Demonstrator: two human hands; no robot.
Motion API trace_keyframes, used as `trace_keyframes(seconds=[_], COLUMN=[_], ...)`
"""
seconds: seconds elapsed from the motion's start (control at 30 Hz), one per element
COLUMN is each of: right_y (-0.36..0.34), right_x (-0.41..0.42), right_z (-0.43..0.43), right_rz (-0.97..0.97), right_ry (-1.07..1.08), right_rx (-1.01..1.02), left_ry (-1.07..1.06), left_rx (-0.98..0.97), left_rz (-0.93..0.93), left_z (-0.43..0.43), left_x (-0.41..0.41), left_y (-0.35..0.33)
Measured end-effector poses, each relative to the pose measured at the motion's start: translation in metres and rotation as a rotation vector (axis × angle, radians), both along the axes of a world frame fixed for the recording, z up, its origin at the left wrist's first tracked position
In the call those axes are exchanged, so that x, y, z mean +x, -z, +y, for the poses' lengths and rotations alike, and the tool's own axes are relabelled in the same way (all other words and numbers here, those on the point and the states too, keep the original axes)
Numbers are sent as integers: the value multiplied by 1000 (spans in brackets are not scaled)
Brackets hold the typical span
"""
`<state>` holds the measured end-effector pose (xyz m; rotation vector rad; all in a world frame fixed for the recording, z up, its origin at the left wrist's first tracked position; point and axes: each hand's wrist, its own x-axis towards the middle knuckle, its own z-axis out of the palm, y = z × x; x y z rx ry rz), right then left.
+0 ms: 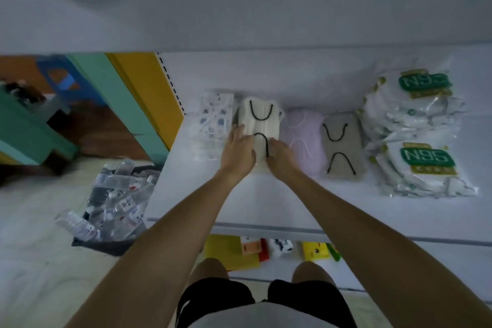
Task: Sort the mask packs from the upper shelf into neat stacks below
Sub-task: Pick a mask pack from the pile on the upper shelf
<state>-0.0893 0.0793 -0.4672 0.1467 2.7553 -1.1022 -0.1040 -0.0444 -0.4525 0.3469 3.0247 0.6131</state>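
Mask packs (pixel 303 138): four stacks, two N95 piles (pixel 426 157), one shelf (pixel 292 205); white stack (pixel 262 120) between flat-fingered left grip (pixel 238 149) and right grip (pixel 283 160).

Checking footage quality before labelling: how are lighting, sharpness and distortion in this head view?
Head view: dim, flat, bluish light, no glare; the wide-angle lens bows the shelf edge; the overhanging upper shelf is smeared; the left hand and right hand on the white mask stack are fairly sharp; N95 packs show readable large lettering, small print blurred.
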Motion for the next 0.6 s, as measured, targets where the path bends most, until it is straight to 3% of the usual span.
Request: trace_keyframes(seconds=[0.17, 0.33, 0.6], right_y=[-4, -27, -87], right_x=[-5, 19, 95], right_z=[8, 25, 87], right_rz=[11, 7, 2], right_ry=[-75, 2, -513], right_rx=[65, -61, 256], left_ry=[54, 17, -90], left_rx=[-58, 14, 104], left_rz=[-67, -69, 70], left_z=[-3, -8, 18], left_x=[-2, 19, 90], left_y=[-3, -19, -69])
